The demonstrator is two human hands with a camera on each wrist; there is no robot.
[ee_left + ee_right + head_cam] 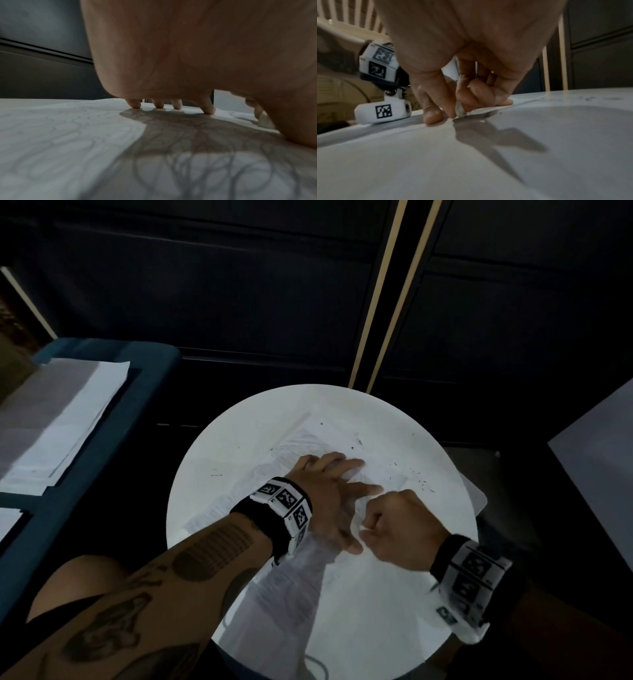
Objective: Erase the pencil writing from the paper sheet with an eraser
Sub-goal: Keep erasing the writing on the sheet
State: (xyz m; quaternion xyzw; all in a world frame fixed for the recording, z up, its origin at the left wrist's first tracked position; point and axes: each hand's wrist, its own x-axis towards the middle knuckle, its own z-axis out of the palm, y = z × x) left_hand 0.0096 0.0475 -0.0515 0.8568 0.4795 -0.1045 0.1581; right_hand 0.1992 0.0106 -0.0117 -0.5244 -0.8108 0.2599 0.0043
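Two hands are at work over a round white table (pixel 239 440), on which the paper sheet (pixel 318 436) lies crumpled and slightly skewed, its far corner pointing away from the person. Dark eraser crumbs (pixel 421 482) are scattered on the tabletop just past the sheet's right edge. The left hand (pixel 329 491) is laid flat with its fingers (pixel 135 104) spread and straight, the tips pressed down on the sheet, as the left wrist view shows; looping pencil writing (pixel 188 169) is seen under and behind that hand, so much is judged still to be rubbed out. The right hand (pixel 397 525) is curled into a loose fist just beside the left thumb, and from the right wrist view a small grey-tipped eraser (pixel 460 110) is pinched between its thumb and fingertips, its end touching the paper near a raised fold. For the step to be done well, the sheet should be kept taut by the spread hand close to the rubbing spot, since a crumpled sheet is likely to buckle or tear. Short strokes are best directed away from the holding fingers, with moderate pressure. Crumbs should be brushed off before they are smeared back in. Writing hidden under the left palm can be reached only once that hand is shifted.
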